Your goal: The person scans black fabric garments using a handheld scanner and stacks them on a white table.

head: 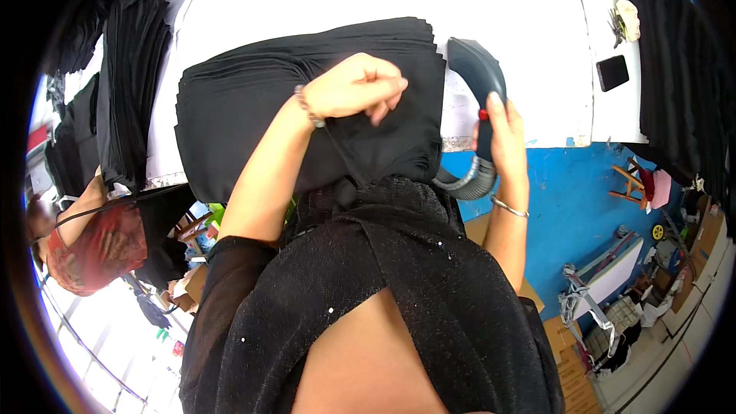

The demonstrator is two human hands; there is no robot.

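A thick pile of folded black cloth lies in front of me on the white table. Over its upper right part is my left hand, with loosely curled fingers and nothing visible in them. I cannot tell whether it touches the top layer. My right hand grips a dark grey curved nozzle with a red button, which looks like a vacuum cleaner's handle. From its lower end a ribbed grey hose bends back towards my waist. The nozzle's wide tip is beside the cloth's right edge, above the table.
More black cloth stacks hang over the white table at left and right. A black phone-like object lies at right. Another person is at far left. Cardboard boxes and a metal-framed board stand on the right.
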